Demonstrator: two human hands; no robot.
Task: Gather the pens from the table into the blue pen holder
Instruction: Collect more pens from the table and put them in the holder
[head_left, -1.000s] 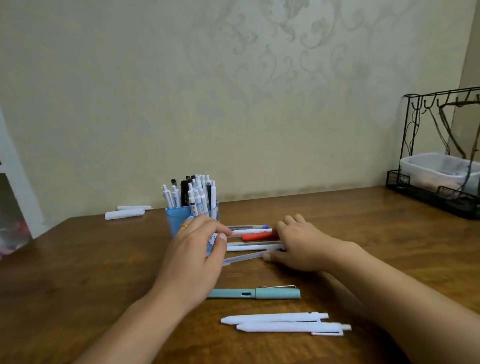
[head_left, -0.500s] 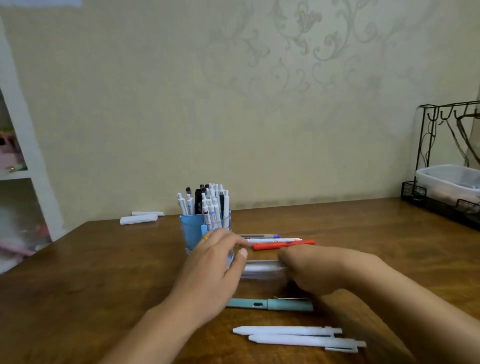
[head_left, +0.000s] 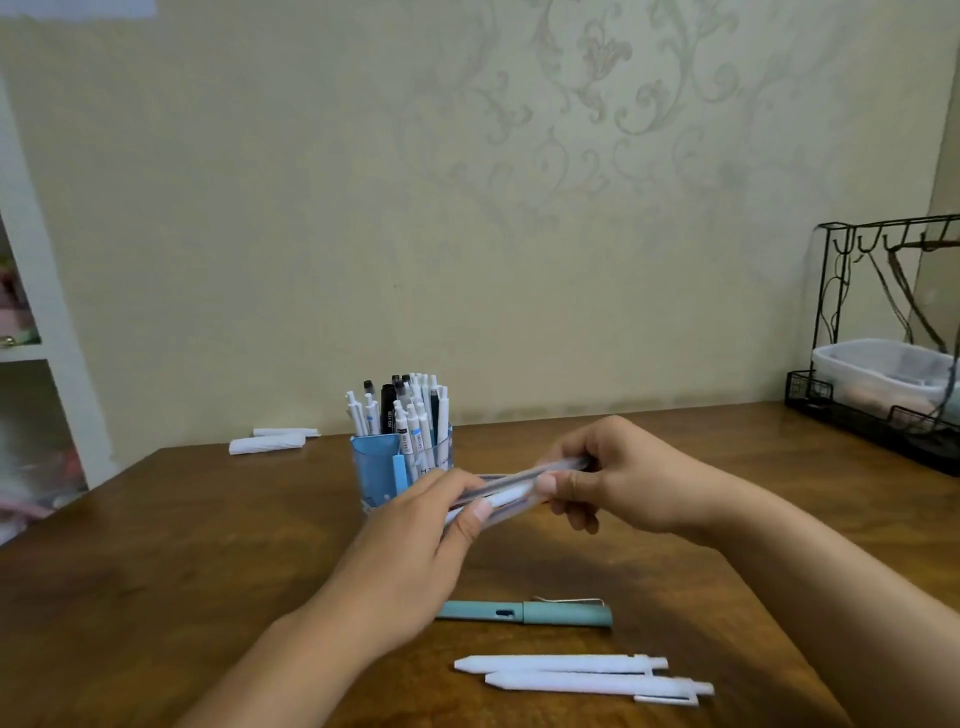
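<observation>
We've got a bundle of pens (head_left: 511, 491) off the counter (head_left: 156, 571), pinched at both ends: left hand (head_left: 415, 561) clamped on the lower-left end, right hand (head_left: 618, 478) clamped on the upper-right end. Bundle's long axis runs approx 8-to-2 o'clock, near level, w/ the blue pen holder (head_left: 382, 462) just behind its left end, toward 11 o'clock from the left grip. Left hand is nearer the holder; holder's already packed w/ upright pens. We reckon the bundle must tip upright before it'll drop in. Not yet gathered: teal pen (head_left: 524, 613) at 6 o'clock below the hands, two white pens (head_left: 571, 675) beyond it, nearer us.
</observation>
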